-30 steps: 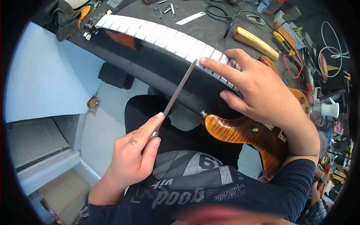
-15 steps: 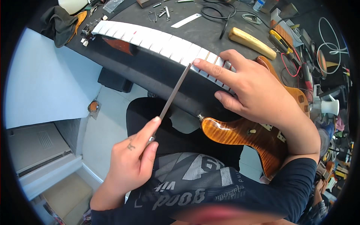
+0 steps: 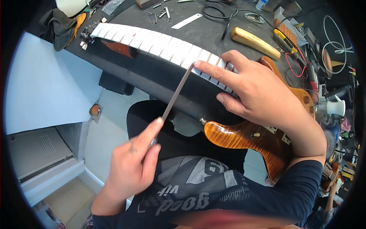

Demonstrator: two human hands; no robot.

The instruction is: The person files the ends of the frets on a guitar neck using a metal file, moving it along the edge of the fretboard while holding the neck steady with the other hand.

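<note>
My left hand (image 3: pixel 131 164) is closed around the handle end of a slim metal file (image 3: pixel 176 96), index finger stretched along it. The file slants up to the near edge of an electric guitar's neck (image 3: pixel 167 45), whose fingerboard is covered in white strips between the frets. At the file's tip, the index fingertip of my right hand (image 3: pixel 253 86) presses down. The right fingers are spread over the upper frets, thumb apart from them; part of the neck is hidden beneath. The guitar's amber flamed body (image 3: pixel 232 133) lies below my right forearm.
On the dark bench lie a wooden-backed block (image 3: pixel 255 43), a steel ruler (image 3: pixel 187 21), a black cable (image 3: pixel 225 13) and a yellow-black cutter (image 3: pixel 284 41). A dark cloth (image 3: pixel 57 28) is at far left. Tools crowd the right side; another person's arm (image 3: pixel 331 196) shows at lower right.
The neck and bench have shifted slightly in the picture. The file's tip stays at the neck's edge under my right index finger, and both hands keep nearly the same pose.
</note>
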